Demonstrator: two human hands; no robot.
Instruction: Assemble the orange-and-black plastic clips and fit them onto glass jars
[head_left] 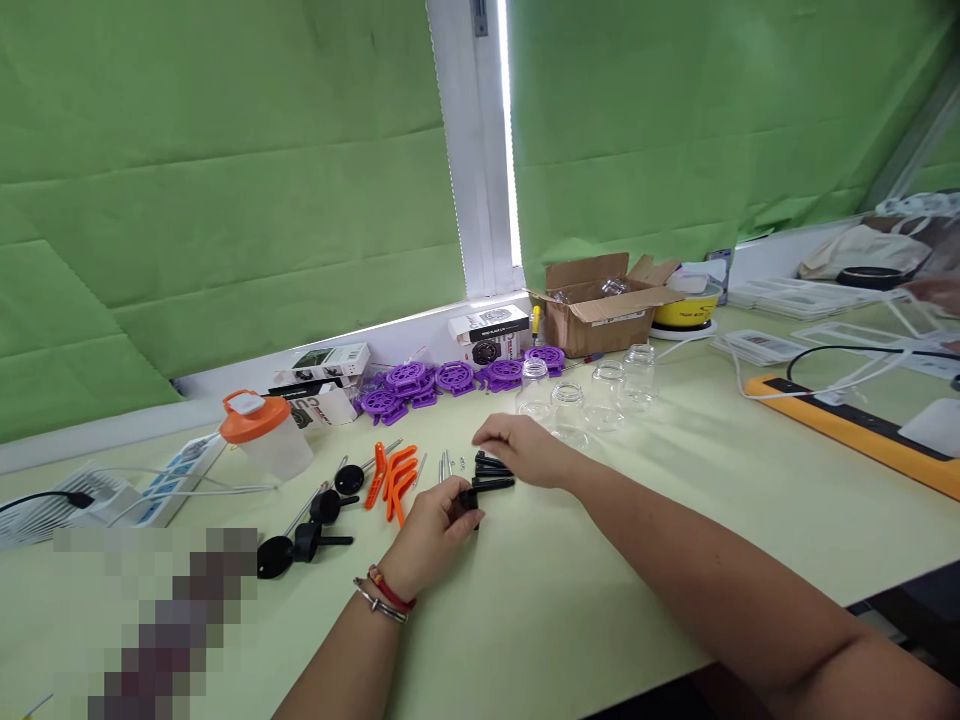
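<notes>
My left hand (433,532) is closed on a small black plastic part (468,499), mostly covered by the fingers. Just beyond it, my right hand (525,450) hovers with loosely bent fingers over several black plastic handles (491,484) on the table; I see nothing held in it. Small metal bits (462,464) and thin metal rods (446,466) lie left of its fingertips. Orange angled handles (399,480) are spread left of my hands. Farther left are round black parts (325,507), some with metal rods attached.
Clear jars (568,415) stand beyond my right hand, with purple wheel-like parts (455,378) to their left. Behind are an open cardboard box (600,325) and printed boxes (491,335). An orange-lidded cup (270,440) and power strip (176,485) stand left; an orange-edged strip (862,430) lies right.
</notes>
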